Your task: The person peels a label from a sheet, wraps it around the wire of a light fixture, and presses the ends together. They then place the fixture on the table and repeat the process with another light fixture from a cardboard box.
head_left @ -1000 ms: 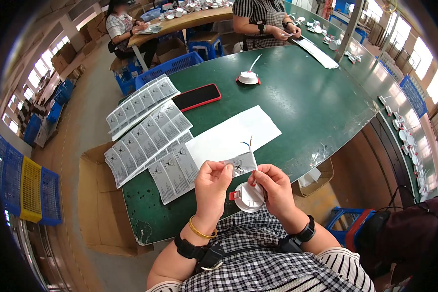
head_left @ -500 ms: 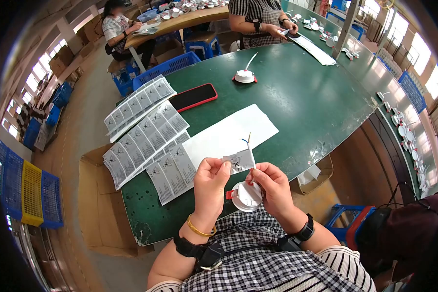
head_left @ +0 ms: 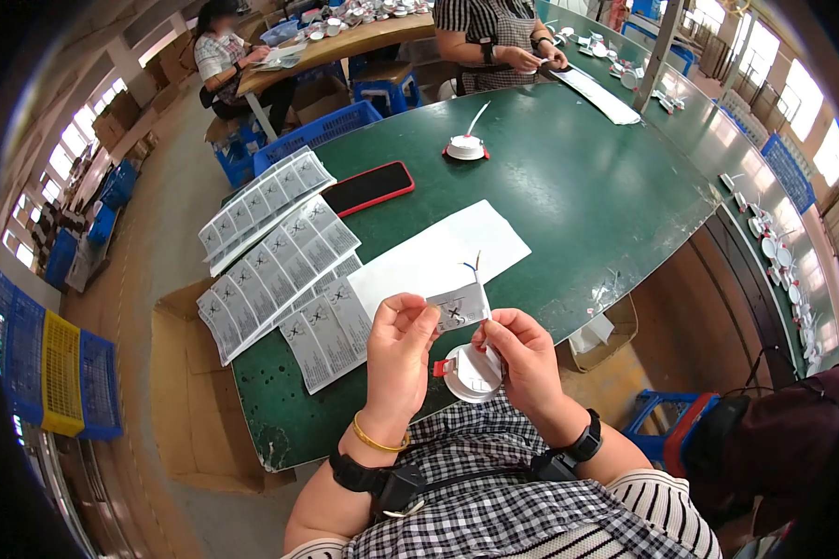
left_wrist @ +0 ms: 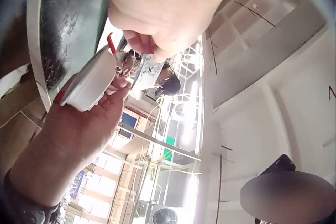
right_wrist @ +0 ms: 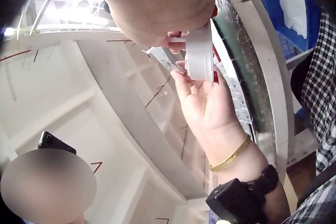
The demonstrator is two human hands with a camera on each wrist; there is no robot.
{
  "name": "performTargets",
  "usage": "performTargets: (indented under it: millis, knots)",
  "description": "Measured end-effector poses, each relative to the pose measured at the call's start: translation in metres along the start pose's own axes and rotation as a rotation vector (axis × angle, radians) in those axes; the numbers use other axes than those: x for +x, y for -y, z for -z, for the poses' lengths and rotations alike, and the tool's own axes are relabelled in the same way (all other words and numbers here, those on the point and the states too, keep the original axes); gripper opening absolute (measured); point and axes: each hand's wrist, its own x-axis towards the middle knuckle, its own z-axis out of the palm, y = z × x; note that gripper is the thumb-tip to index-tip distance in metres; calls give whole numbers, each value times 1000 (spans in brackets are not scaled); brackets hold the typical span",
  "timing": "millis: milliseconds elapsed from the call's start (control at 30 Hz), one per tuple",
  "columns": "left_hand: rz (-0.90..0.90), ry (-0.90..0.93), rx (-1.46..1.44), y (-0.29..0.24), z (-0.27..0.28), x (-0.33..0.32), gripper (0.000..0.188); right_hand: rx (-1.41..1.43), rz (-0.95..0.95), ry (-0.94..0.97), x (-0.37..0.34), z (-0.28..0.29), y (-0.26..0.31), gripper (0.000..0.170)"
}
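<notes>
A small printed label [head_left: 459, 308] is pinched at its left end by the left hand [head_left: 398, 354]; its other end lies against a white cable [head_left: 483, 296] with bare coloured wire ends on top. The right hand [head_left: 524, 359] pinches that cable low down, just above a round white lamp [head_left: 474, 374] with red clips, which hangs between the hands. In the left wrist view the lamp [left_wrist: 90, 83] is beside the right hand [left_wrist: 86, 129]. The right wrist view shows the left hand [right_wrist: 210, 108] with thumb and finger on the label [right_wrist: 167, 60].
Printed label sheets [head_left: 280, 270] lie at the table's left, near a phone with a red edge [head_left: 368, 189] and a white sheet [head_left: 447, 253]. Another lamp [head_left: 465, 147] stands farther back on the green table [head_left: 587, 186]. Two people work beyond; a cardboard box [head_left: 196, 401] is at left.
The label and both hands have stayed nearly in place, with the label tilting slightly against the cable. The whole head view has shifted a little.
</notes>
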Motion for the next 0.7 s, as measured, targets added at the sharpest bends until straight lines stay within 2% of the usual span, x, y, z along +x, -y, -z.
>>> performTargets:
  millis: [133, 200, 233, 300, 433, 600, 700]
  knots:
    - [25, 42, 87, -11, -4, 0, 36, -23, 20, 1, 0, -1, 1, 15]
    - [93, 145, 191, -15, -5, 4, 46, -92, 21, 15, 0, -1, 1, 12]
    - [93, 146, 191, -17, -5, 6, 46, -92, 22, 15, -1, -1, 1, 12]
    - [161, 257, 249, -20, -6, 11, 41, -98, 20, 41, -2, -1, 3, 13]
    - [147, 262, 385, -21, -7, 15, 28, -123, 24, 28, -5, 0, 6, 16]
    - [156, 138, 391, -17, -10, 10, 26, -68, 43, -2, -4, 1, 7, 17]
    - [139, 125, 406, -15, -4, 10, 25, -56, 31, -8, -3, 4, 4, 14]
